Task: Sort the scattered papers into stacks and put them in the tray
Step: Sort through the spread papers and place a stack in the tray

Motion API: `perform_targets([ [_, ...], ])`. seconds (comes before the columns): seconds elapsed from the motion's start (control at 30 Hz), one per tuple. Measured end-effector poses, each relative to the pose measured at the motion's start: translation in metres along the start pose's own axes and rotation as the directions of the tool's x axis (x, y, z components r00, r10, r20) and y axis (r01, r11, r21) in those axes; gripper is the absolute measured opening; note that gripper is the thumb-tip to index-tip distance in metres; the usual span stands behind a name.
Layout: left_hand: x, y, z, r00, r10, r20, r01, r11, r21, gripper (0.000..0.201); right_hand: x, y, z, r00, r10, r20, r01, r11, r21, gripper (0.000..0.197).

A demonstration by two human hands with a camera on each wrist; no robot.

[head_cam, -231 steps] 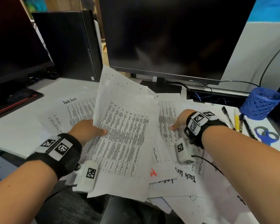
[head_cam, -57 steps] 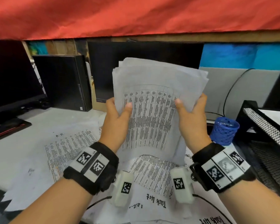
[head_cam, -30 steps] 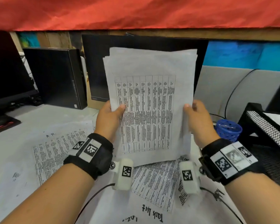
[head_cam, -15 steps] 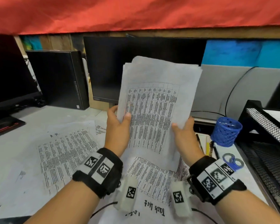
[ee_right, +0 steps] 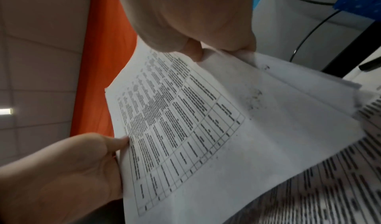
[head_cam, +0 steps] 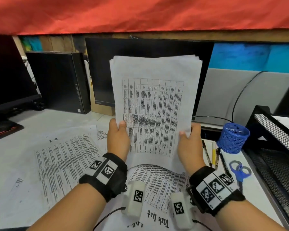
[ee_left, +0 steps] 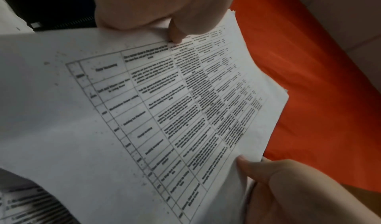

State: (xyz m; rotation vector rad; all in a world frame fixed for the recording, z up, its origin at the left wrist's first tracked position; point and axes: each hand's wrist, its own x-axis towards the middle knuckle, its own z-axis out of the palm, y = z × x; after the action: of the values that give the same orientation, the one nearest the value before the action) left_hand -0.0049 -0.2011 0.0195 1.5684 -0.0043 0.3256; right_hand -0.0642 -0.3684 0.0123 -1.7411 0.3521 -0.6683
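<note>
Both hands are up holding the stack [head_cam: 154, 104] upright over the desk [head_cam: 60, 119], left hand [head_cam: 118, 139] and right hand [head_cam: 189, 145] pinching its side edges (more papers [head_cam: 63, 157] lying below), tray [head_cam: 277, 147] just right.

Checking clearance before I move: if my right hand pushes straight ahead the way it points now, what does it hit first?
Probably the monitor behind the paper stack that the right hand grips; depth is unclear, so the gap can't be judged.
</note>
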Motion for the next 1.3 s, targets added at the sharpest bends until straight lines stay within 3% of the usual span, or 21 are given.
perform_targets([
  [0.13,-0.019,-0.002,0.002,0.993,-0.035,0.108,0.033,0.999,0.015,0.013,-0.007,0.006,-0.003,0.985,0.093,0.147,-0.072,0.988,-0.138,0.028],
  [0.23,-0.028,-0.011,0.012,0.993,-0.016,0.119,0.005,0.996,0.090,0.010,-0.010,0.011,0.002,0.971,0.182,0.157,-0.154,0.973,-0.174,0.044],
  [0.3,-0.028,-0.014,0.016,0.995,-0.022,0.099,0.010,0.993,0.119,0.008,-0.009,0.010,0.000,0.966,0.210,0.150,-0.192,0.974,-0.121,0.041],
  [0.43,-0.025,-0.011,0.008,0.995,-0.044,0.087,0.036,0.995,0.090,0.015,-0.006,0.004,-0.012,0.984,0.146,0.106,-0.135,0.985,-0.106,0.030],
  [0.6,-0.027,0.003,-0.013,0.967,-0.007,0.253,0.001,1.000,0.026,0.023,-0.005,-0.006,-0.039,0.995,0.062,0.082,-0.055,0.995,-0.079,0.017],
  [0.7,-0.030,0.008,-0.027,0.950,-0.016,0.312,0.024,0.999,-0.022,0.026,-0.010,-0.006,-0.046,0.986,0.093,0.141,-0.074,0.988,-0.133,0.024],
  [0.83,-0.033,0.001,-0.035,0.929,-0.073,0.362,0.039,0.994,0.099,0.033,-0.023,-0.001,-0.043,0.977,0.125,0.171,-0.101,0.984,-0.144,0.025],
  [0.97,-0.038,-0.005,-0.037,0.939,-0.122,0.321,0.062,0.980,0.191,0.029,-0.036,-0.003,-0.042,0.977,0.128,0.170,-0.112,0.988,-0.102,0.022],
  [1.1,-0.041,0.005,-0.042,0.958,-0.077,0.275,0.027,0.983,0.180,0.024,-0.042,-0.005,-0.046,0.973,0.142,0.180,-0.125,0.987,-0.100,0.022],
  [1.3,-0.051,0.020,-0.049,0.959,-0.009,0.284,-0.017,0.996,0.087,0.024,-0.060,-0.005,-0.056,0.938,0.223,0.266,-0.159,0.957,-0.243,0.031],
])
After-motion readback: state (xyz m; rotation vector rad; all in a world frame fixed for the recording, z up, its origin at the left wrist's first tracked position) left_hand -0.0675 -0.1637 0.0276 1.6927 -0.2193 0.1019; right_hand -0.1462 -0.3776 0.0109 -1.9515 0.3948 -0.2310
